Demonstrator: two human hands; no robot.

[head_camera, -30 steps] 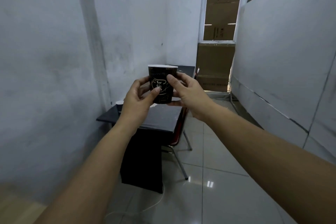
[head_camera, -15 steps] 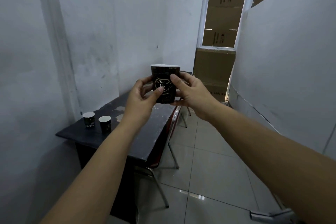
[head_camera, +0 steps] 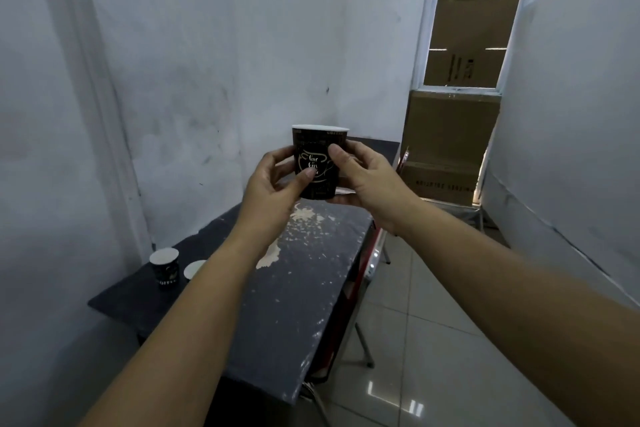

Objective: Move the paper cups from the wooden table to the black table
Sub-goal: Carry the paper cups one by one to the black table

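Observation:
A dark paper cup (head_camera: 317, 149) with a white rim and gold print is held upright in the air, above the far half of the black table (head_camera: 304, 274). My left hand (head_camera: 273, 191) grips it from the left with thumb and fingers. My right hand (head_camera: 367, 180) grips it from the right, thumb across the print. Two more paper cups stand on the table's near left corner: one cup (head_camera: 164, 267) in full view, the other cup (head_camera: 194, 269) partly hidden behind my left forearm.
The black table stands along the white wall on the left; its top is scuffed with pale patches. A red chair with metal legs (head_camera: 360, 291) is tucked at its right side. Cardboard boxes (head_camera: 446, 146) are stacked at the back, a white partition (head_camera: 571, 114) on the right, tiled floor between.
The view has come closer to the black table, which now fills more of the frame. Both hands keep the same hold on the cup, still raised in front.

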